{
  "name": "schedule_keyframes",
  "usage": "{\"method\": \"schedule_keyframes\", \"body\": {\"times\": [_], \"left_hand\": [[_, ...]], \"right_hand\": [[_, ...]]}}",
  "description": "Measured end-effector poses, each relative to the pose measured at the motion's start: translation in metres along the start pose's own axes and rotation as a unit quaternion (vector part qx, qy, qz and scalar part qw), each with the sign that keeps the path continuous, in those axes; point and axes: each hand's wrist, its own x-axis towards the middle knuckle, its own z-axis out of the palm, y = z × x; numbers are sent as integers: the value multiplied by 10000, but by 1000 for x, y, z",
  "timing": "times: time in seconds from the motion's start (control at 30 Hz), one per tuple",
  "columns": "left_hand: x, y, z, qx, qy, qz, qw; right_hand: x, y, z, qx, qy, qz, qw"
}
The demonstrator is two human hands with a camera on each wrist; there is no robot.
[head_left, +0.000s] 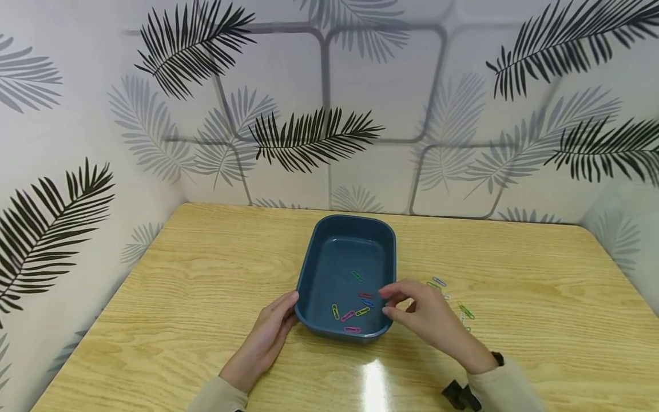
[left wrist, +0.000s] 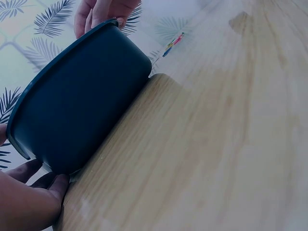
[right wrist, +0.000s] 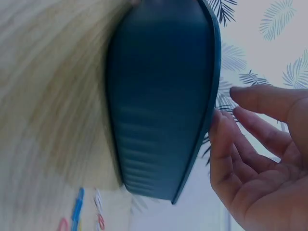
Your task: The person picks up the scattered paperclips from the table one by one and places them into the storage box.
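Note:
A dark blue plastic bin stands on the wooden table, with several coloured paper clips scattered over the near half of its floor. My left hand grips the bin's near left corner, thumb at the rim; in the left wrist view its fingers lie against the lower outside wall. Over the right rim hovers my right hand, thumb and fingertips apart and nothing between them. Seen from the right wrist, that hand is loosely bent beside the bin's rim.
More paper clips lie loose on the table right of the bin, partly behind my right hand. A leaf-patterned wall covering rises at the table's back edge and continues along both sides.

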Motion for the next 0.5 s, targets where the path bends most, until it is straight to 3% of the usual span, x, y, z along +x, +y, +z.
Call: {"method": "schedule_keyframes", "body": {"times": [0.27,0.5], "left_hand": [[0,0,0,-32,24,15,10000],[-1,2,0,10,-119,-13,9999]], "right_hand": [[2,5,-21,-291,-118,-46,9995],[4,17,-42,-836,-474,271,9950]]}}
